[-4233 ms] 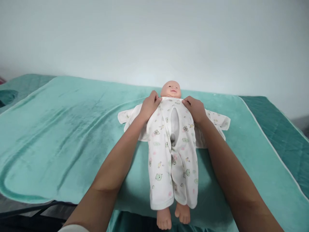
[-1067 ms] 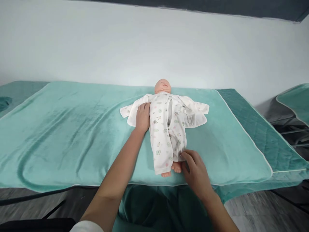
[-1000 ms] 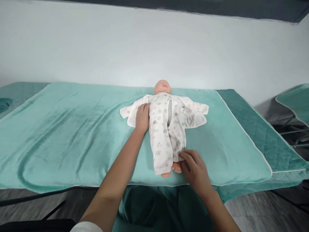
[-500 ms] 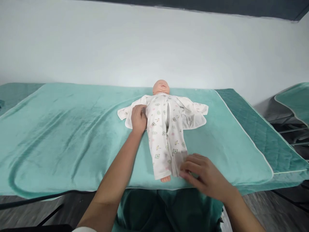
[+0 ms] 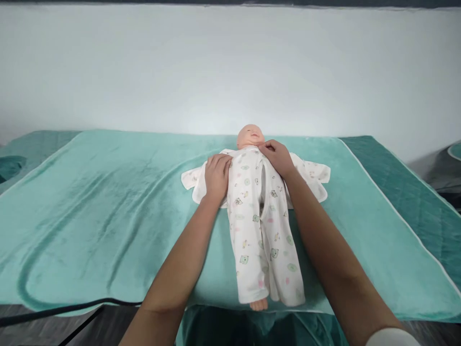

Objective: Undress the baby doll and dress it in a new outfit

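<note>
A baby doll lies on its back on a light green towel, head toward the wall. It wears a white printed romper whose front gapes down the middle. My left hand lies flat on the romper's left chest, fingers together. My right hand pinches the romper's collar just under the doll's chin. One bare doll foot sticks out of a trouser leg at the near edge.
The towel covers a darker green quilted table pad that runs to the right. A white wall stands right behind. A black cable runs below the towel's near left edge.
My right hand has left the romper's leg near the doll's feet and moved up to the collar. My left hand has stayed on the chest. The view has come closer.
</note>
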The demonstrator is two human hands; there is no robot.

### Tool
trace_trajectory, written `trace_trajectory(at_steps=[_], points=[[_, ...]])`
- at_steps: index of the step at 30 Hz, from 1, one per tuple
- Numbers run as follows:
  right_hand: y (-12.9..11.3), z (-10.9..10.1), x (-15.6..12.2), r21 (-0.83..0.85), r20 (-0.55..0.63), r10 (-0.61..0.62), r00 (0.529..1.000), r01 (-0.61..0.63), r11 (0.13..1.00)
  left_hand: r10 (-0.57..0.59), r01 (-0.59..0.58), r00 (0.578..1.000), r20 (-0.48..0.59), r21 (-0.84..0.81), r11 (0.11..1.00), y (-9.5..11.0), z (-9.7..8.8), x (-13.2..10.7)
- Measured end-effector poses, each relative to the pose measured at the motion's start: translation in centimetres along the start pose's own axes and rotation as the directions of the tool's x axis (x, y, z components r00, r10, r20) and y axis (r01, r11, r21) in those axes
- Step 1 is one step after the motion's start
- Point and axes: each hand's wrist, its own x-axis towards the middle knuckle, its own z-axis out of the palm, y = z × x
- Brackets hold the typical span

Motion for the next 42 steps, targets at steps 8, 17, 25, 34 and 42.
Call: trace_trajectory(at_steps=[8, 17, 25, 34, 42], points=[[2.1, -1.9, -0.2, -0.003, 0.149, -0.039, 0.988, 0.040, 0.999, -0.038, 0.088, 0.945, 0.325, -0.141, 0.986, 0.1, 1.5, 6.2], [1.8, -5.0, 0.3, -0.001, 0.518, 0.033, 0.855, -0.038, 0.999, -0.007, 0.142, 0.855, 0.519, -0.221, 0.965, 1.3, -0.1, 7.2], [2.4, -2.2, 0.9, -0.216, 0.170, 0.004, 0.985, 0.033, 0.976, -0.131, 0.179, 0.920, 0.370, -0.100, 0.979, 0.7, 1.0, 6.5], [2.4, -1.1, 0.0, -0.096, 0.110, -0.041, 0.993, 0.051, 0.994, -0.271, 0.290, 0.926, 0.264, -0.037, 0.956, -1.1, 2.0, 5.3], [3.4, -1.5, -2.2, -0.049, 0.099, -0.157, 0.983, 0.163, 0.986, -0.213, 0.219, 0.927, 0.308, 0.014, 0.976, -1.3, 1.5, 3.6]])
